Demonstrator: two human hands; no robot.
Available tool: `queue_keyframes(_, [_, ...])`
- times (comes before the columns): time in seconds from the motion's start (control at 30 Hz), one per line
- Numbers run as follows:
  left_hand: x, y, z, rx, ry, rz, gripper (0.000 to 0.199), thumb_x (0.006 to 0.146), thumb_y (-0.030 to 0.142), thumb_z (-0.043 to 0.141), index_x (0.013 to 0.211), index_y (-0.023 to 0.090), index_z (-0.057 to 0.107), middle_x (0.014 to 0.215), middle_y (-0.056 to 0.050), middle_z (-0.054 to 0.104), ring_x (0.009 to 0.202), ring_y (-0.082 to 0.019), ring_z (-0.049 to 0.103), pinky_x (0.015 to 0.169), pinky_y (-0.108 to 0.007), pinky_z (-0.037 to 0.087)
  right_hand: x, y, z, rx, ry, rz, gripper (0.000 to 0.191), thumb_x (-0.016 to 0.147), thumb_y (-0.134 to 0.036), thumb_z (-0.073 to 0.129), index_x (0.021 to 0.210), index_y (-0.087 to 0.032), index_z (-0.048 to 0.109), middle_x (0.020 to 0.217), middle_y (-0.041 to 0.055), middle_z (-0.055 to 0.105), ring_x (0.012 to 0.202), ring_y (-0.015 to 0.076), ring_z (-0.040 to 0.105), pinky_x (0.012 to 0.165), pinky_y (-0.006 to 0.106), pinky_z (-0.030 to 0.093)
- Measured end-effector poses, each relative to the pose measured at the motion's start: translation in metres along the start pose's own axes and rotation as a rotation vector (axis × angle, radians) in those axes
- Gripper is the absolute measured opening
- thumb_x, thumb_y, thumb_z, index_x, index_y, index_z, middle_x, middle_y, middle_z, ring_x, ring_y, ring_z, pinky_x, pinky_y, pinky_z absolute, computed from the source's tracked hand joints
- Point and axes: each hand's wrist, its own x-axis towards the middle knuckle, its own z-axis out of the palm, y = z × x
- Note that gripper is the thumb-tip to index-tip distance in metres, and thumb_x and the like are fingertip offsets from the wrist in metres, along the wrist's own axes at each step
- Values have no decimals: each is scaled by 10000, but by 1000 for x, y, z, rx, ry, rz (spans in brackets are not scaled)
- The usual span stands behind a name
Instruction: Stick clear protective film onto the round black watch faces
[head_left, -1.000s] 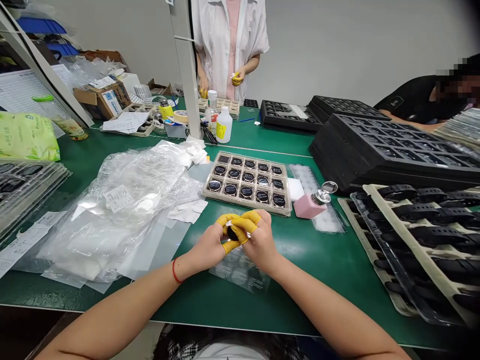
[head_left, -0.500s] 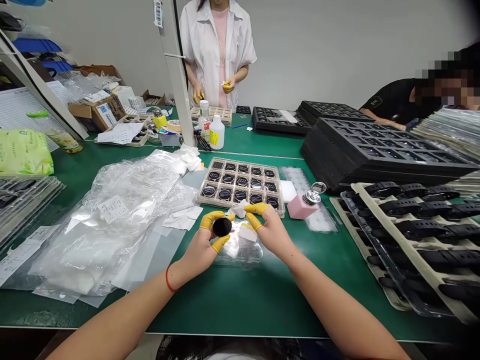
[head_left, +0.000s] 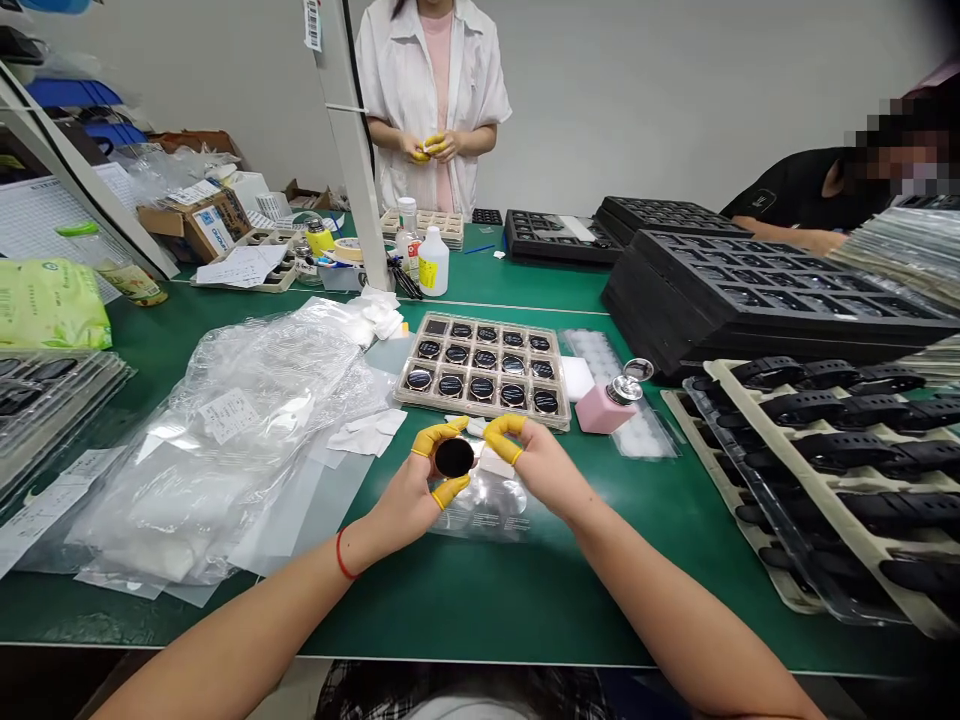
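My left hand [head_left: 411,490], with yellow finger cots on it, grips a round black watch face [head_left: 454,458] by its edges, the dark glass turned up towards me. Just right of it, my right hand [head_left: 546,466] has its cot-covered fingers pinched on a small white wipe [head_left: 476,427], close to the watch face's rim. Below both hands a clear plastic sheet [head_left: 480,515] lies on the green table. Beyond them sits a clear-and-beige tray [head_left: 480,408] with several round watch faces in its compartments.
A pink pump bottle [head_left: 604,408] stands right of the tray. Crumpled clear plastic bags [head_left: 247,420] cover the left side. Trays of black-strapped watches [head_left: 832,455] and stacked black foam trays [head_left: 675,330] fill the right. Two co-workers are across the table.
The watch face has shifted slightly right and now faces me more squarely. My right fingers have drawn in closer to it with the wipe. The standing co-worker's hands have come together.
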Motion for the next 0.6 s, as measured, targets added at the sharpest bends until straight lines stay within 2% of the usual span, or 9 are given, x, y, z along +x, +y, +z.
queue_keyframes(0.1, [3, 3, -1, -23, -37, -102, 440, 790, 234, 626, 1177, 229, 416, 1222, -83, 516, 1073, -210, 559, 921, -363, 478, -4, -4, -8, 96, 27, -27, 145, 788, -350, 572, 792, -205, 582, 971, 30, 617, 924, 192, 551, 836, 339, 423])
queue_keyframes(0.17, [3, 6, -1, -19, -86, -138, 431, 770, 234, 651, 1145, 224, 439, 1086, -54, 573, 935, -181, 605, 847, -336, 500, -9, -8, -8, 98, -17, -23, 128, 779, -337, 588, 771, -209, 583, 1064, 34, 601, 986, 203, 541, 881, 357, 409])
queue_keyframes(0.23, [4, 9, 0, -9, -127, -138, 423, 767, 242, 657, 1138, 230, 456, 1040, -38, 588, 876, -166, 611, 808, -318, 502, -14, -10, -3, 67, -61, -6, 110, 769, -319, 593, 762, -210, 586, 1107, 37, 589, 1019, 212, 534, 905, 375, 402])
queue_keyframes(0.4, [2, 16, 2, -14, -188, -135, 387, 778, 248, 649, 1127, 238, 482, 1051, -37, 597, 894, -175, 616, 810, -314, 497, -17, -7, 12, 12, -98, 19, 114, 757, -316, 572, 753, -202, 581, 953, 40, 621, 951, 216, 548, 856, 379, 431])
queue_keyframes(0.6, [2, 16, 1, -30, -211, -140, 379, 786, 236, 640, 1127, 239, 475, 1027, -34, 610, 889, -182, 628, 818, -330, 501, -16, -6, 13, -2, -95, 16, 85, 755, -275, 556, 736, -193, 563, 883, 24, 612, 866, 196, 554, 801, 346, 437])
